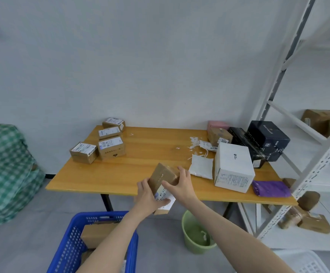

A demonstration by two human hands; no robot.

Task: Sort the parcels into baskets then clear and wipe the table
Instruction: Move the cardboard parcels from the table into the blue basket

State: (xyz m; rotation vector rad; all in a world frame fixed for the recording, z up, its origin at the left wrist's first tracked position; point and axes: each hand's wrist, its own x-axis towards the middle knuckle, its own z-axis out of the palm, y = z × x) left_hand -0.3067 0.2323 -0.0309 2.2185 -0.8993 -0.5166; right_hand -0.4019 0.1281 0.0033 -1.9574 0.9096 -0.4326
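- Brown taped cardboard parcel (163, 175) over the wooden desk's (111, 178) near edge, fingers of left hand (149, 196) and right hand (182, 184) curled round it.
- Its white label (165, 195) partly hidden, print seemingly blurred.

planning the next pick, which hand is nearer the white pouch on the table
Right. The right hand grips the brown parcel close beside the white pouch; the left hand holds the parcel's other side, farther away.

Tilted brown parcel (163, 175), seemingly taped, over table (121, 174)
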